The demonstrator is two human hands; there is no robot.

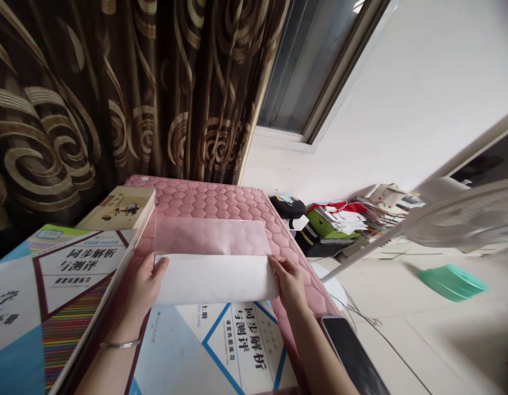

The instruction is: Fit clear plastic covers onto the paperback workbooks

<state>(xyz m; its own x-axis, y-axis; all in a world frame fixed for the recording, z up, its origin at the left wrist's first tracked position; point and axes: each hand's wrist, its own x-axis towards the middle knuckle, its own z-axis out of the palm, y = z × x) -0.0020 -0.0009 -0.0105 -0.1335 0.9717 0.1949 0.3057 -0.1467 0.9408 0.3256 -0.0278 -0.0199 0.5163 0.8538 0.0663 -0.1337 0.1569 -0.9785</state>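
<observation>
My left hand [149, 282] pinches the left edge of a white paper sheet [216, 278]. At the sheet's right edge, my right hand [289, 280] grips it between thumb and fingers. A clear plastic film [210, 236] extends beyond the paper's far edge, over the pink quilted mattress [204, 200]. Whether film and paper are joined I cannot tell. Directly below and nearer to me lies a blue and white workbook [175, 345], partly covered by the sheet. A silver bangle [120, 344] circles my left wrist.
Left of my hands lie a larger workbook [81, 269] and a thick beige book [118, 208]. A black phone [353, 356] rests by my right forearm. Further right are a standing fan [463, 214], a green plastic stool [453, 282] and piled papers [344, 219]. Patterned curtains [155, 82] hang behind.
</observation>
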